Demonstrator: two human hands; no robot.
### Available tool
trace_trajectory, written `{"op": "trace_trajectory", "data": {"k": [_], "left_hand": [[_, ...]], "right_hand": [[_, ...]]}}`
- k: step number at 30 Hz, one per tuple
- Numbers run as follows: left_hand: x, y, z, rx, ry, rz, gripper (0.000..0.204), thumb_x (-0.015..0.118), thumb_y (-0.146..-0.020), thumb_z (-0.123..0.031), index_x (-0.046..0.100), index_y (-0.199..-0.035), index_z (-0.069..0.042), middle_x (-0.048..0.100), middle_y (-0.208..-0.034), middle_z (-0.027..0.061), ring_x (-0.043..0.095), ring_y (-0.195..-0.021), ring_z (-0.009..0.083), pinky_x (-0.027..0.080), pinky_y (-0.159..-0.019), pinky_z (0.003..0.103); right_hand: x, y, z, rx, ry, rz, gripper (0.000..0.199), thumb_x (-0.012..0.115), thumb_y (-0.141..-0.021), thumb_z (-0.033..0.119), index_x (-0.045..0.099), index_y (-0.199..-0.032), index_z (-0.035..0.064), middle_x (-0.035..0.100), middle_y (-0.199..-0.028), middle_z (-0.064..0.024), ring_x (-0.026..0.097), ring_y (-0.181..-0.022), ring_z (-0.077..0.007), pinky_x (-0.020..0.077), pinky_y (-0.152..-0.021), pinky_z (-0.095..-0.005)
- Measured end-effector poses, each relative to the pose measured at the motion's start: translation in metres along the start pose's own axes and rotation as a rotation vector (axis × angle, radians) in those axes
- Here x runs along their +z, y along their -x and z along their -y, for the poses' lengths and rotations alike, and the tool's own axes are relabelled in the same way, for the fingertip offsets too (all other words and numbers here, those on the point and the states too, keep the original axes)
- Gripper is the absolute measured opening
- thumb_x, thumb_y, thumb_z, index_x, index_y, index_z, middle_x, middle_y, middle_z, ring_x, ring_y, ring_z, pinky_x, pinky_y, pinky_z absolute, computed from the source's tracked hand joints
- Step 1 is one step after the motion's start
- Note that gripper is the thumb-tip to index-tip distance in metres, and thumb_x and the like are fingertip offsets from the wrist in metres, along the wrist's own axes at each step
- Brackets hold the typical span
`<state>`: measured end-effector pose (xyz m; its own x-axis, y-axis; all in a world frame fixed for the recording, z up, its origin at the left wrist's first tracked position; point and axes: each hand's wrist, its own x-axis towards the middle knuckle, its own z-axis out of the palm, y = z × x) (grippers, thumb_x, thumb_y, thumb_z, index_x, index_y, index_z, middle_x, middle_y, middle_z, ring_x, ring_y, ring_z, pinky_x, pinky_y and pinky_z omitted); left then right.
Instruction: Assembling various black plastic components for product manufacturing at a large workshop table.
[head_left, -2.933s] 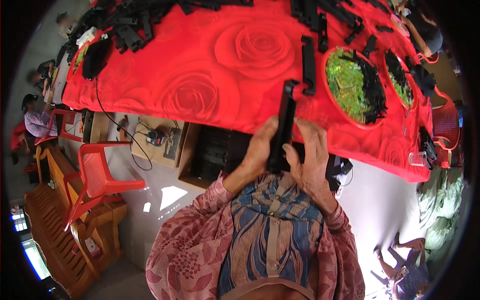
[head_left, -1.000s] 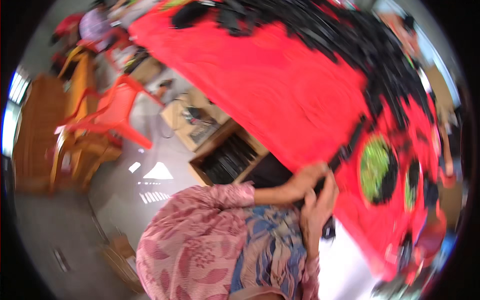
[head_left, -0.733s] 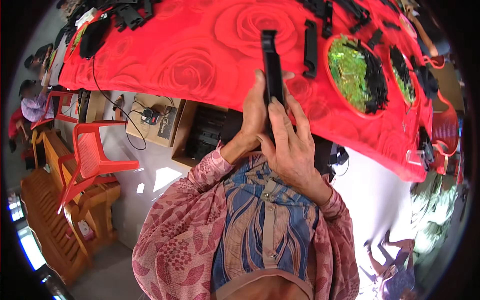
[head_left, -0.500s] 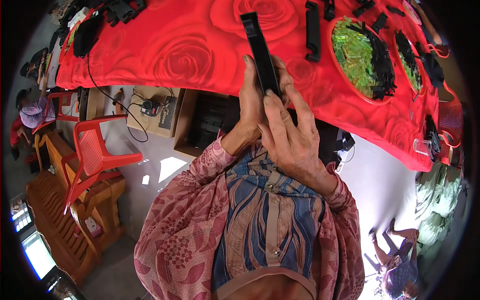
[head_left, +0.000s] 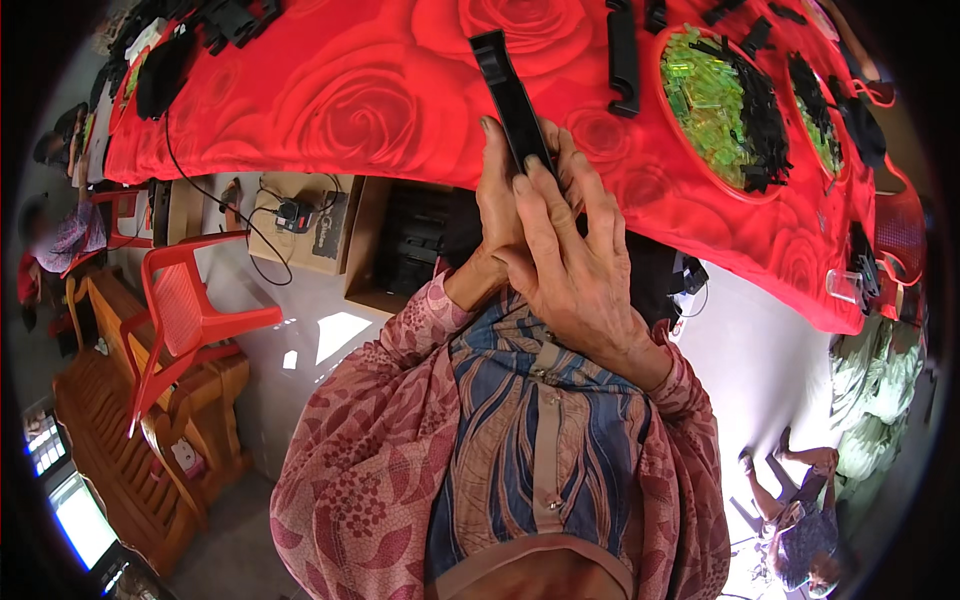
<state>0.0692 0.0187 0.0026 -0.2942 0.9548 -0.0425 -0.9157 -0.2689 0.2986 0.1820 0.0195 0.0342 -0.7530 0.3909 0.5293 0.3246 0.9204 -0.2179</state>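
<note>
A long, narrow black plastic part (head_left: pixel 508 95) with a notched far end points away from me above the table's front edge. My left hand (head_left: pixel 497 200) is closed around its near end, thumb along the left side. Over that same end lies my right hand (head_left: pixel 575 255), its fingertips pressed on the part and its other fingers lapping over the left hand's. The near tip is hidden under my fingers. On the table to the right rests a similar black part (head_left: pixel 624 60) with notched ends.
A red rose-patterned cloth (head_left: pixel 360 120) covers the table. At right, a round tray holds green translucent pieces (head_left: pixel 703 90) and thin black pieces (head_left: pixel 765 135). A black cable hangs over the left edge. Below stand an open box (head_left: pixel 362 240) and a red chair (head_left: pixel 185 300). Other people sit farther off.
The black part's far end has shifted slightly left and down. My right hand has moved a little left, its fingers lying closer over the part's near end.
</note>
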Motion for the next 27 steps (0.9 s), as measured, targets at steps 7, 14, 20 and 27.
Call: {"op": "trace_trajectory", "data": {"k": [7, 14, 20, 27], "left_hand": [[-0.017, -0.004, 0.005, -0.026, 0.006, 0.185, 0.057, 0.036, -0.097, -0.062, 0.047, -0.088, -0.007, 0.048, -0.075, 0.0041, 0.050, -0.067, 0.0171, 0.044, -0.056, 0.032], [-0.012, 0.003, 0.009, 0.006, -0.065, 0.002, 0.057, 0.037, -0.097, -0.062, 0.052, -0.095, -0.007, 0.058, -0.088, 0.0074, 0.059, -0.082, 0.0232, 0.051, -0.076, 0.038], [-0.011, 0.007, 0.009, 0.072, -0.189, -0.065, 0.058, 0.037, -0.097, -0.061, 0.054, -0.099, -0.006, 0.060, -0.090, 0.0076, 0.059, -0.084, 0.0215, 0.051, -0.078, 0.036], [0.005, 0.009, 0.011, 0.105, -0.322, -0.305, 0.055, 0.038, -0.098, -0.059, 0.055, -0.098, -0.006, 0.059, -0.085, 0.0058, 0.058, -0.076, 0.0185, 0.052, -0.071, 0.034]], "right_hand": [[0.001, 0.000, -0.003, -0.003, -0.010, -0.001, 0.060, 0.062, -0.086, 0.039, 0.050, -0.134, 0.0036, 0.052, -0.136, -0.0178, 0.041, -0.128, -0.0425, 0.0369, -0.101, -0.0555], [0.006, 0.003, -0.007, -0.002, -0.088, -0.024, 0.068, 0.062, -0.085, 0.042, 0.046, -0.135, -0.0016, 0.052, -0.134, -0.0209, 0.042, -0.130, -0.0418, 0.0364, -0.102, -0.0548], [-0.001, -0.001, -0.007, 0.038, -0.139, -0.050, 0.074, 0.063, -0.084, 0.046, 0.045, -0.133, -0.0058, 0.053, -0.132, -0.0207, 0.045, -0.127, -0.0413, 0.0373, -0.102, -0.0519], [-0.002, 0.002, -0.021, -0.046, -0.176, -0.051, 0.074, 0.071, -0.081, 0.043, 0.048, -0.132, -0.0036, 0.053, -0.133, -0.0210, 0.047, -0.125, -0.0417, 0.0425, -0.096, -0.0516]]}}
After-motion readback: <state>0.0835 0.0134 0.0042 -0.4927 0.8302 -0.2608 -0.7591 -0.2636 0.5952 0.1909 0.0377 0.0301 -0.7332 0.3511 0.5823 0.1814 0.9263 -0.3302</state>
